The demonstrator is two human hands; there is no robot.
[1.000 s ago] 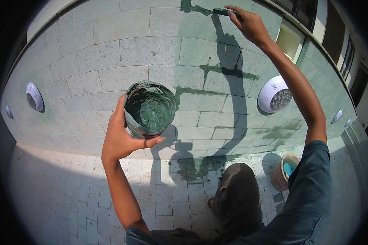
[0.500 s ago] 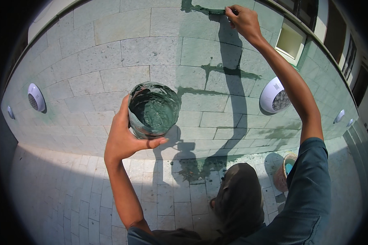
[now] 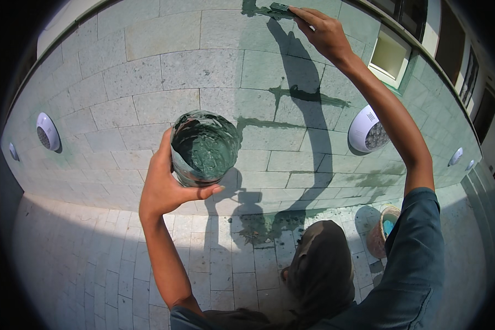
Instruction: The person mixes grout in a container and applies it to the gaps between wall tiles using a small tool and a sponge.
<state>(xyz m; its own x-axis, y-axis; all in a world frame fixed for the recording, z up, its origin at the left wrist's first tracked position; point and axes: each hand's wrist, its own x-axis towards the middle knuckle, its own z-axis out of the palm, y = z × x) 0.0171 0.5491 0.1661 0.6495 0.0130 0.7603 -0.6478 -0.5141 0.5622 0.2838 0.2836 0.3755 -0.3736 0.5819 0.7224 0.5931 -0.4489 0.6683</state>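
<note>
My left hand (image 3: pixel 165 184) grips a round tub (image 3: pixel 206 177) from its left side, thumb along the underside. Thick dark green paste (image 3: pixel 208 151) coats the tub's inside and rim. High up, my right hand (image 3: pixel 322 34) is closed on a small flat spreader (image 3: pixel 281 9), smeared with the same green. The spreader is at a wet green streak on the tiled wall (image 3: pixel 165 71); whether its edge touches the tiles I cannot tell. Lower down, more green paste (image 3: pixel 319 98) runs along the joints between tiles, partly under my arm's shadow.
Round white lamps (image 3: pixel 366 129) stick out from the wall on both sides. A square niche (image 3: pixel 390 56) opens at upper right. On the tiled floor, a stained bucket (image 3: pixel 380 236) stands right of my knee (image 3: pixel 323 264). Green spatters (image 3: pixel 258 228) mark the wall's foot.
My right hand has tilted the spreader, so its flat face shows more and its top lifts off the streak. The fingers are straighter. The left hand and tub stay nearly in place.
</note>
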